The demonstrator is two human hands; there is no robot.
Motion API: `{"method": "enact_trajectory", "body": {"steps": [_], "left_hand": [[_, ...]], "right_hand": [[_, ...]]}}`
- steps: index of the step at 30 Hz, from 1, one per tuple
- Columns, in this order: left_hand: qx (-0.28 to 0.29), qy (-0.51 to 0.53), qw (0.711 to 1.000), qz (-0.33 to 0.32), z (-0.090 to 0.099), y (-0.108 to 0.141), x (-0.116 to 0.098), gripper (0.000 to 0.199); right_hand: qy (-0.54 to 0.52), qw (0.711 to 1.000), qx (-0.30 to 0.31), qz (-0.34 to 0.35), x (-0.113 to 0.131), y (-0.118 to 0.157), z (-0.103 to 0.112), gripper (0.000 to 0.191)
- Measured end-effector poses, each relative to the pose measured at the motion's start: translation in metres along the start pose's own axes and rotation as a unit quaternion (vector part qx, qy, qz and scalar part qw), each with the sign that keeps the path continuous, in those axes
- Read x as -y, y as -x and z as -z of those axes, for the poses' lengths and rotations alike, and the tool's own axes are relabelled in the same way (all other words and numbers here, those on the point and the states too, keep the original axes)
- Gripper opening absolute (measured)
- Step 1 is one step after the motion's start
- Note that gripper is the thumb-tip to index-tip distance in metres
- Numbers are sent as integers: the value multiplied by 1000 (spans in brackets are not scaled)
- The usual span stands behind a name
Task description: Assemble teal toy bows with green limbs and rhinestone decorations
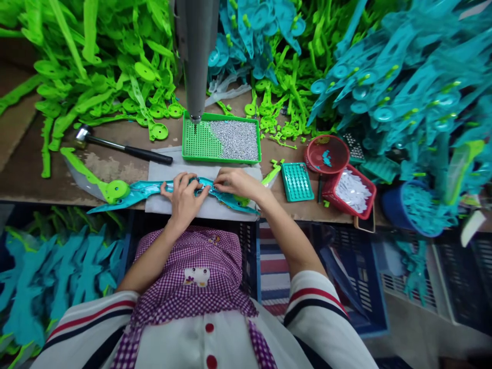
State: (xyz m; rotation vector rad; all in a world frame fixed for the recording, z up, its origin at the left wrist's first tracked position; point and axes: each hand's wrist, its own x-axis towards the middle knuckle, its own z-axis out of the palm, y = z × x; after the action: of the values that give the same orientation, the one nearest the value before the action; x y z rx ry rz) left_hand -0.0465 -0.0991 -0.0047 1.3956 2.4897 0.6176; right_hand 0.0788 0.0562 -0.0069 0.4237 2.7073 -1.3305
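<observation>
A long turquoise plastic toy part (149, 188), shaped like a bow, lies across a pale cloth (169, 206) at the table's front edge. Round lime-green pieces with clear blades are fitted at its ends; the left one is a green disc piece (117, 190). My left hand (183, 196) is on the middle of the turquoise part, fingers bent over it and thumb against it, holding it. My right hand (239, 183) is closed in a pinch just to the right, fingertips down at the part's surface. Whatever is between those fingertips is too small to make out.
Behind my hands stands a green tray (187, 156) of small metal screws, under a vertical grey driver (196, 66). A hammer (126, 148) lies left. On the right are a teal tray (298, 182), red baskets (330, 192) and a blue bucket (395, 207). Green and turquoise parts are heaped behind.
</observation>
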Motion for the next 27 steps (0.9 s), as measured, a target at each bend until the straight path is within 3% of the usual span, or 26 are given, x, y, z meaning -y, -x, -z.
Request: {"method": "enact_trajectory", "body": {"steps": [4,7,15,20,24,27], "left_hand": [[1,-2,1000,-4,0,0,0,22],[-3,-4,1000,-11,0,0,1,22],[1,3,1000,-2,1,0,-1,22],[2,-1,1000,6,1,0,-1,21],[-6,-8,1000,-9,1,0,0,20],[-7,-20,999,-30,4,2,2,19]], "right_hand": [[146,989,-2,16,8,1,-5,24],[188,982,-19,23,8,1,-9,26],[26,996,-85,2,3,5,-15,16],[-110,986,-120,-29,-6,7,-21,9],[-91,985,-137,-54,-5,11,-25,7],[-74,973,-213,-50,7,26,-15,12]]}}
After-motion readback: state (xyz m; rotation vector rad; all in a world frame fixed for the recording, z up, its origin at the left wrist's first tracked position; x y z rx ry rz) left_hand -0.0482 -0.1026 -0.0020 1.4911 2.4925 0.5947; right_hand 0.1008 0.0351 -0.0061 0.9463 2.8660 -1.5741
